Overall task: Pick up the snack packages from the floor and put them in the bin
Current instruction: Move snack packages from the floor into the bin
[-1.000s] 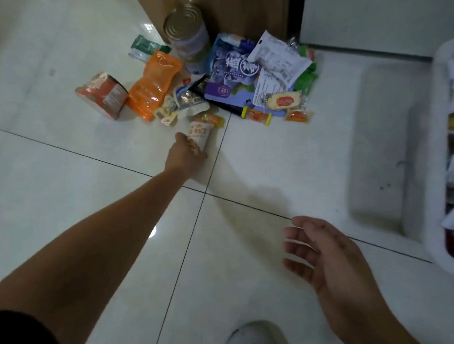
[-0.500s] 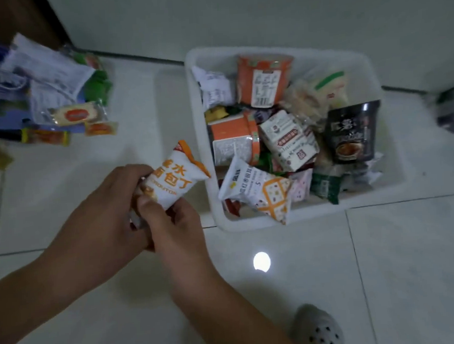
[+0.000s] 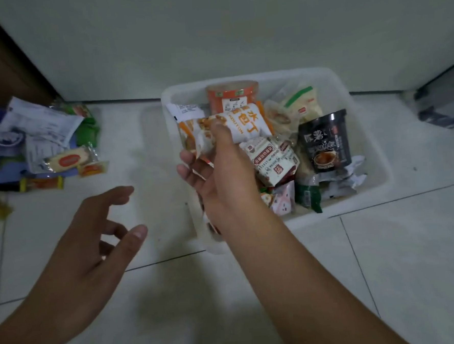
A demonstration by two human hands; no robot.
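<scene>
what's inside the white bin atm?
Visible: orange tub, black noodle cup, white-and-red packet, clear bag with a green stripe, green packet. The right hand holds a white-and-orange packet over the bin, hiding its near-left part; its bottom is buried.

The one head-worn camera looked forward and steeply down from close above the floor (image 3: pixel 386 268); the bin (image 3: pixel 367 142) lay toward one o'clock.
</scene>
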